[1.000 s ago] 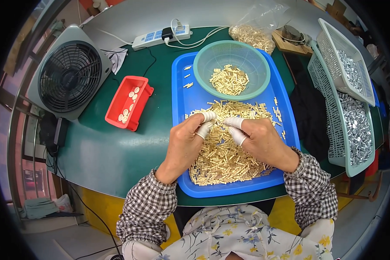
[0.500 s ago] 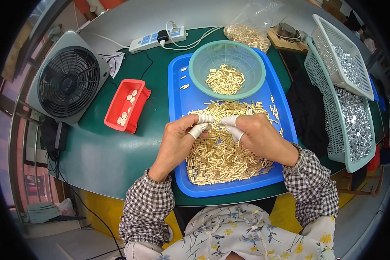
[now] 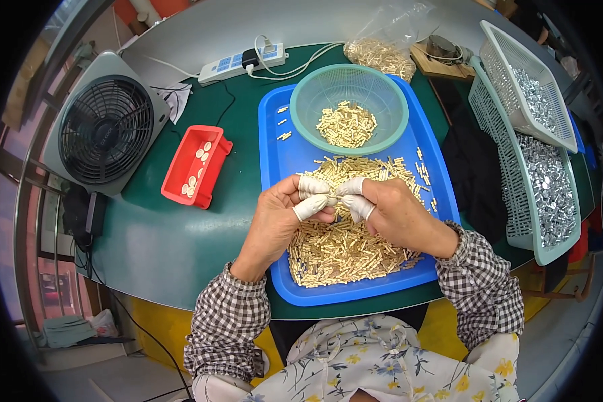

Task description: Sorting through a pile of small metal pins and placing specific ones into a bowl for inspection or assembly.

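My left hand (image 3: pixel 281 214) and my right hand (image 3: pixel 398 209) meet fingertip to fingertip above a blue tray (image 3: pixel 279 275). White finger cots (image 3: pixel 308 207) cover the thumb and forefinger of each hand. Both hands are closed in a pinch, and a small brass-coloured piece (image 3: pixel 334 195) shows between them, mostly hidden by the fingertips. Beneath lies a heap of small brass-coloured cylindrical pieces (image 3: pixel 352 258). A green mesh basket (image 3: pixel 301 127) sits at the tray's far end, with a smaller pile of the same pieces (image 3: pixel 347 125) in it.
A red bin (image 3: pixel 211 175) with several pale round discs stands left, beside a fan (image 3: pixel 107 127). Behind are a power strip (image 3: pixel 228 67) and a clear bag of pieces (image 3: pixel 380 59). Baskets of silvery parts (image 3: pixel 546 187) and dark cloth (image 3: pixel 476 174) are at right.
My hands stay together over the heap, with the fingers shifted slightly and the left thumb turned further across toward the right fingertips. The containers have not moved.
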The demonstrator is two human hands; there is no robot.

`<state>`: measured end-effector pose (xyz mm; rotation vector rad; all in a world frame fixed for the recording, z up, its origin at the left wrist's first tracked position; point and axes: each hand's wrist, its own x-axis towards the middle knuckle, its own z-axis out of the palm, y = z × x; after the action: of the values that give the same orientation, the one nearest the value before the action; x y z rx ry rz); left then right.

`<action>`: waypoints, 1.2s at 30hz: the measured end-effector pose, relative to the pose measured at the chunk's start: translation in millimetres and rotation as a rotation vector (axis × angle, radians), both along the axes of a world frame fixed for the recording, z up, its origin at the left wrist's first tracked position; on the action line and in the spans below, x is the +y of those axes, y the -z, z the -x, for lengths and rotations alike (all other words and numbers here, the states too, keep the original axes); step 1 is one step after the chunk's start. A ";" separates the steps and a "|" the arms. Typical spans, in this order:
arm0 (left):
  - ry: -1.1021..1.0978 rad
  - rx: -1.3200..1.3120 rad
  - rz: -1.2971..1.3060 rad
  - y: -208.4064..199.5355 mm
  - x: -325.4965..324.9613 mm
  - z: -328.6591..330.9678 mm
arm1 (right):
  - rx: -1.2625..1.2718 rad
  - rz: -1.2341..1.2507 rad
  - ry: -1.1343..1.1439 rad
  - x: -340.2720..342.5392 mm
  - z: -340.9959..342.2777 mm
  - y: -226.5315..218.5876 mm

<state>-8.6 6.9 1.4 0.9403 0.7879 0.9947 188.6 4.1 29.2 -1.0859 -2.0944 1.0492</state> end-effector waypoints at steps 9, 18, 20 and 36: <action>0.000 -0.037 0.053 1.8 2.2 3.6 | 0.219 0.411 -0.076 2.7 1.3 4.5; 0.007 -0.058 0.052 -1.6 0.7 -4.2 | 0.363 0.432 -0.042 7.0 -6.3 2.3; 0.014 -0.011 0.040 0.5 1.9 -2.2 | 0.350 0.371 0.033 12.8 -15.0 -9.0; -0.050 0.779 -0.606 11.4 -1.3 2.9 | -0.552 -0.069 0.054 115.4 -36.0 -54.0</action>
<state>-11.6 5.6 -10.0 1.9018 1.1772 0.9193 224.6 119.5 83.3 -1.5164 -2.4783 0.6939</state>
